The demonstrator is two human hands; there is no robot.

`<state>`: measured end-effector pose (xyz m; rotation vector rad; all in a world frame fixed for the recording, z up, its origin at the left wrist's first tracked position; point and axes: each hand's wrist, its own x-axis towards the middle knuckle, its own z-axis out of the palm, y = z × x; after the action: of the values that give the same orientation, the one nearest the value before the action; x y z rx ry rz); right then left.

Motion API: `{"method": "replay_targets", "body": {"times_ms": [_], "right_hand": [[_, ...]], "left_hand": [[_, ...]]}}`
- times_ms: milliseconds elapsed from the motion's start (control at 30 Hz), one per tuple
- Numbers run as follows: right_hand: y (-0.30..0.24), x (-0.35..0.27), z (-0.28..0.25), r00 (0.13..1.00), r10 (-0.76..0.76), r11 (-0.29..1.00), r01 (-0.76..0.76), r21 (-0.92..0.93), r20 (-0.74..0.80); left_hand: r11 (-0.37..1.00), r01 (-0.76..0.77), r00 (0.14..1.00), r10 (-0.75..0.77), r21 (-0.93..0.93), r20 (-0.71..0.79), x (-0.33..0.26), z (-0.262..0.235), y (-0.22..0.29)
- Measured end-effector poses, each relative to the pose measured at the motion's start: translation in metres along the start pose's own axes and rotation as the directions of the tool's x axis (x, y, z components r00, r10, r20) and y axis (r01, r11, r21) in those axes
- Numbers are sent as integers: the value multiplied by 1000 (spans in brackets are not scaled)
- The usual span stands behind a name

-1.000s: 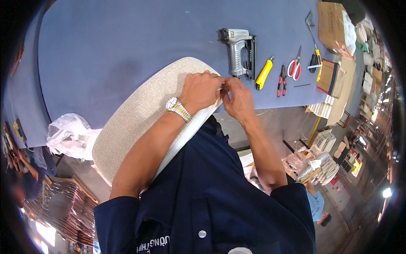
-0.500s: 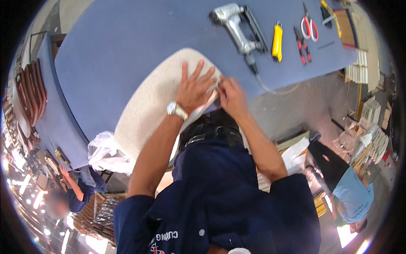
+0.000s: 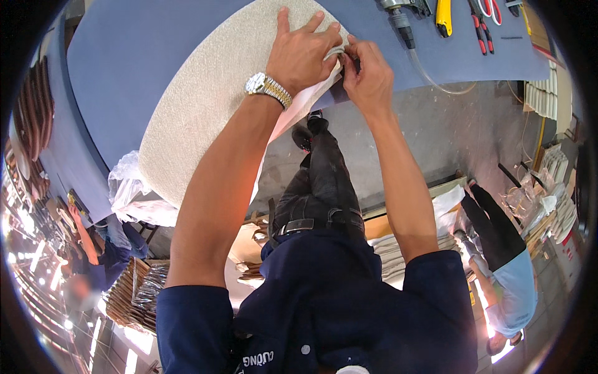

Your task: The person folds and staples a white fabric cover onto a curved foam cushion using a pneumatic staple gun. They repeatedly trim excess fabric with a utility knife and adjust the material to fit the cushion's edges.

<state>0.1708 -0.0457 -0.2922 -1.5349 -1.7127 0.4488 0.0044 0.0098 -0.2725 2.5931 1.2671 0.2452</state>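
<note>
A beige fabric-covered pad [image 3: 205,106], rounded at its far end, lies on the blue table, partly over its near edge. My left hand [image 3: 303,53], with a watch at the wrist, rests flat on the fabric with its fingers spread. At the pad's right edge, my right hand [image 3: 369,78] pinches the fabric edge between thumb and fingers, close to the left thumb. A grey strip of the cover [image 3: 334,52] shows between the two hands. Pale pinkish material [image 3: 302,103] hangs out below the left hand; the pad's underside is hidden.
On the blue table [image 3: 124,75] lie a staple gun [image 3: 402,25] with an air hose [image 3: 436,81], a yellow cutter [image 3: 443,17], red-handled pliers [image 3: 481,31] and scissors [image 3: 489,9]. Clear plastic [image 3: 128,187] hangs at left. One co-worker [image 3: 511,280] is at right, another at left.
The view has shifted, so the pad, table and tools sit higher in the picture. Both hands keep to the same edge of the pad, the right one still pinching there.
</note>
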Motion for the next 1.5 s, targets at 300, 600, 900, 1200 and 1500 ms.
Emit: {"method": "replay_targets", "body": {"times_ms": [300, 600, 900, 1200, 1500], "right_hand": [[2, 7, -15, 992, 5, 995, 7, -97, 122], [5, 24, -21, 959, -90, 951, 163, -261, 270], [15, 18, -17, 980, -73, 988, 97, -121, 187], [19, 11, -13, 994, -59, 998, 58, 7, 94], [5, 7, -8, 1000, 29, 999, -29, 17, -4]], "left_hand": [[995, -53, 999, 53, 82, 6, 4, -2, -3], [998, -40, 998, 42, 40, -45, 4, 8, -8], [997, -73, 997, 73, 6, -37, 6, 2, -7], [998, -5, 1000, 3, 57, 24, 5, 0, -1], [999, -36, 996, 38, 20, -79, 5, 2, 0]]}}
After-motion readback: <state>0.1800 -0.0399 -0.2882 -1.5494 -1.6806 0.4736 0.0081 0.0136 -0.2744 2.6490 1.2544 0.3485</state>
